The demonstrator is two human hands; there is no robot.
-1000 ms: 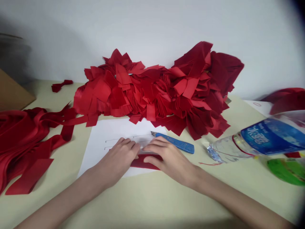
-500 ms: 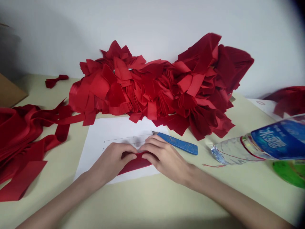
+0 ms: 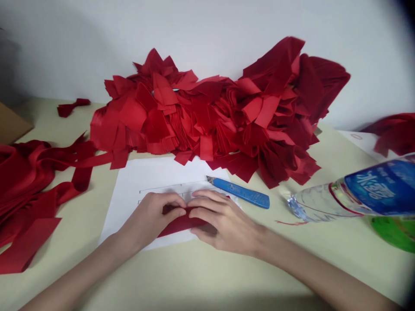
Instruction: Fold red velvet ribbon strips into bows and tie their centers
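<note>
Both of my hands rest on a white sheet of paper point(image 3: 152, 177) printed with ruled lines. Between them lies a short red ribbon piece point(image 3: 181, 223). My left hand point(image 3: 152, 218) pinches its left part, fingers curled over it. On the right part my right hand point(image 3: 223, 222) presses down, fingers curved over the fold. A blue utility knife point(image 3: 241, 193) lies just beyond my right fingers, untouched.
A big heap of folded red ribbon pieces point(image 3: 214, 116) fills the back of the table. Long red ribbon strips point(image 3: 29, 190) lie at the left. At the right a clear water bottle with a blue label point(image 3: 353, 194) lies on its side beside a green object point(image 3: 394, 231).
My hands went from lying flat over the ribbon piece to pinching and folding it together. The view shifted slightly downward and left.
</note>
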